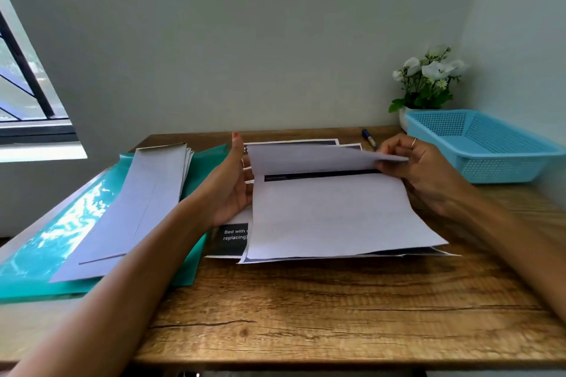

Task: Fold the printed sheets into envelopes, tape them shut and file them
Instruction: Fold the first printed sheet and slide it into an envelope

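Bare wooden surface (337,309) fills the near edge. Beyond it, the right hand's (428,171) fingers (390,148) pinch the far edge of the top printed sheet (330,214) and bring it over toward the person, blank side up. The left hand (232,184) stands open, fingers straight, against the sheet's left edge. This sheet lies on a stack of printed sheets (232,237) at the middle of the surface. To fold well, the side edges should be matched before the crease is pressed, the left hand acting as a stop. Folded envelopes (137,202) rest on a teal folder (46,254) along the left edge; a blue basket (490,144), marker (369,138) and potted flowers (427,79) occupy the far right corner.
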Motion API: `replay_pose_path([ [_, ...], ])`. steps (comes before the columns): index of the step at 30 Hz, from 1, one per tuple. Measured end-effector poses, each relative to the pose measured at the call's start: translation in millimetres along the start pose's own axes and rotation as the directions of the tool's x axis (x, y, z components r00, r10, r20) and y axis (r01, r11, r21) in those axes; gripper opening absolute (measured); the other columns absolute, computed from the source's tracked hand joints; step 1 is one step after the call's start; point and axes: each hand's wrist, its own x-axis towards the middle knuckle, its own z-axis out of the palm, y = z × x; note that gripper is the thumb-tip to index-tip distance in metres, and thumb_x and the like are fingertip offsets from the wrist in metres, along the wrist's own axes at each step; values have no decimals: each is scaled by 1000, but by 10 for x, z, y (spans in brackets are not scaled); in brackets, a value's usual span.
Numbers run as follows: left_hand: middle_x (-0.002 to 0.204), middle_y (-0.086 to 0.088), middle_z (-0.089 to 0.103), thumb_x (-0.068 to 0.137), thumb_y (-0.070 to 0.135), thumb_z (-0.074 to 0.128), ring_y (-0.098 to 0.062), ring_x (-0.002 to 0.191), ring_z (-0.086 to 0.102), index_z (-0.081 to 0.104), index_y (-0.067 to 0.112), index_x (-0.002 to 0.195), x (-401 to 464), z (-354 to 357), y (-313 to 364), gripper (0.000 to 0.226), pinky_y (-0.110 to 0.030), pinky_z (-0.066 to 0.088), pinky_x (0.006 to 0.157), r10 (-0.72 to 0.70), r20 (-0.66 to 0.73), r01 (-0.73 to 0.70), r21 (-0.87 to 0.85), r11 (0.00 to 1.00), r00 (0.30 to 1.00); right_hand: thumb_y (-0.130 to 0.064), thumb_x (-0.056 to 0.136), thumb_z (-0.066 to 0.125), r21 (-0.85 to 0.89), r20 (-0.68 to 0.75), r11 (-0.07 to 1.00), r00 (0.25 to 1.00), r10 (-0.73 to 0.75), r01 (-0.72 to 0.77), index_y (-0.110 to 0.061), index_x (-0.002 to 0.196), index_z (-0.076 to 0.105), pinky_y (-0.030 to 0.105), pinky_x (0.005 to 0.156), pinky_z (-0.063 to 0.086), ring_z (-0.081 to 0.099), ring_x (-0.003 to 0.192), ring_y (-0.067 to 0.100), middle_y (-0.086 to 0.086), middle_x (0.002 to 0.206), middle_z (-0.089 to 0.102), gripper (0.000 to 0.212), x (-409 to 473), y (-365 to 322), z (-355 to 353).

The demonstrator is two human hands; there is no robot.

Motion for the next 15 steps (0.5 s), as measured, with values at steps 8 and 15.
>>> replay_pose_path([
  [8,102,-17,67,83,1,63,-24,82,69,62,8,102,7,5,-42,21,-30,58,62,-57,-32,60,126,990,998,16,77,60,-254,99,967,995,1,24,-8,75,70,3,69,46,59,92,3,-7,101,64,26,-70,-25,23],
  [15,104,-11,68,80,-6,61,-24,89,69,61,10,108,-15,22,-47,32,-30,59,67,102,-98,-89,129,988,990,5,91,37,159,171,944,950,261,-288,-7,77,76,26,74,58,68,95,20,13,109,69,43,-47,-160,-41],
])
